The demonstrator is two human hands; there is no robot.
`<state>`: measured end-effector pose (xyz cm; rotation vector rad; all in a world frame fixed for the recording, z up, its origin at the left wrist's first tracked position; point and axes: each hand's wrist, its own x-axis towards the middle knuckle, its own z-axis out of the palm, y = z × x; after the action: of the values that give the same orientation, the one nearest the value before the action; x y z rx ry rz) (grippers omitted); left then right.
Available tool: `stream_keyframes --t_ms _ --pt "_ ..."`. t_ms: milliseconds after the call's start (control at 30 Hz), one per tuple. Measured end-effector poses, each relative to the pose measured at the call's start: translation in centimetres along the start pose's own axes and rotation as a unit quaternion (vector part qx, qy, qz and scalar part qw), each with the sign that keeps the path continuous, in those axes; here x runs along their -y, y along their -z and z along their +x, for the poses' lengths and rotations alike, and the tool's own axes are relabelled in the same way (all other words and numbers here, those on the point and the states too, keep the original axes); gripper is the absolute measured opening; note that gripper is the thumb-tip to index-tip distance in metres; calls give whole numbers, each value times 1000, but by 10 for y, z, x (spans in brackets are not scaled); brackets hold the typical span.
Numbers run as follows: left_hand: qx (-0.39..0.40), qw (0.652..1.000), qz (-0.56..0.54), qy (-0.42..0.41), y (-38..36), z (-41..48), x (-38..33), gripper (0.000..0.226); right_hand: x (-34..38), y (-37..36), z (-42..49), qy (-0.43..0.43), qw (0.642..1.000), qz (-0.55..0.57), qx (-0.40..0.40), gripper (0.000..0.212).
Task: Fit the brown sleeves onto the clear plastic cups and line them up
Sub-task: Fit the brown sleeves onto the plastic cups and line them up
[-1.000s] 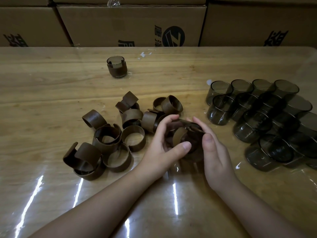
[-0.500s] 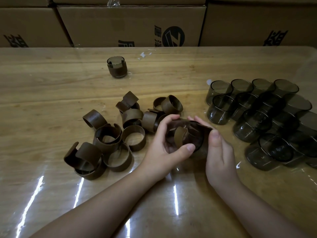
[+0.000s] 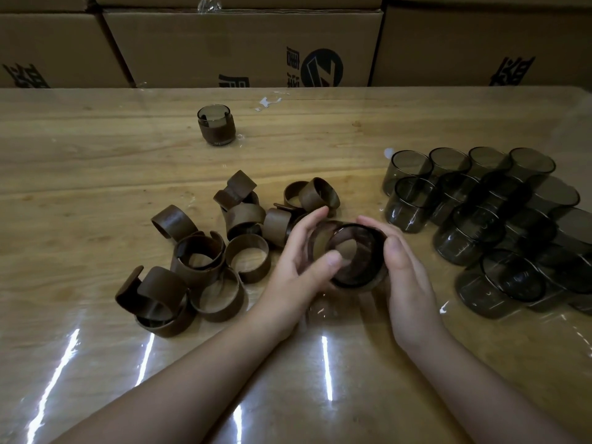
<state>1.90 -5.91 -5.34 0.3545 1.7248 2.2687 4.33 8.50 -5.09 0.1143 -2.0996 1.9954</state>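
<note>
A smoky clear cup [image 3: 352, 254] with a brown sleeve around it is held just above the table's middle, its mouth turned toward me. My left hand [image 3: 299, 267] grips its left side, thumb at the rim. My right hand [image 3: 405, 270] cups its right side with fingers curled round the sleeve. Several loose brown sleeves [image 3: 205, 254] lie in a heap to the left. Several bare cups [image 3: 480, 219] stand clustered on the right. One sleeved cup [image 3: 216, 125] stands alone at the back.
The wooden table [image 3: 96, 161] is covered by glossy clear film with glare streaks near me. Cardboard boxes [image 3: 243, 43] form a wall along the far edge. Small scraps of film [image 3: 266, 102] lie near the back.
The sleeve has closed round the cup between my hands. The cup has tipped so its mouth faces me, and my right hand has wrapped further around it.
</note>
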Motion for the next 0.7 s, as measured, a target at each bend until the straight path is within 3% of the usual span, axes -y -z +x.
stream_keyframes --t_ms 67,167,333,567,700 --pt "0 998 -53 27 3 2 1 100 0 0 -1 -28 999 24 28 55" --pt "30 993 -99 47 7 4 1 82 -1 2 0 -91 989 82 83 65" --pt "77 988 -124 51 10 8 2 59 -1 5 7 -140 966 184 113 49" --pt "85 982 -155 69 10 11 -1 55 1 8 10 -164 949 241 121 53" --pt "92 979 -169 68 11 11 -3 66 1 10 11 -166 939 272 132 45"
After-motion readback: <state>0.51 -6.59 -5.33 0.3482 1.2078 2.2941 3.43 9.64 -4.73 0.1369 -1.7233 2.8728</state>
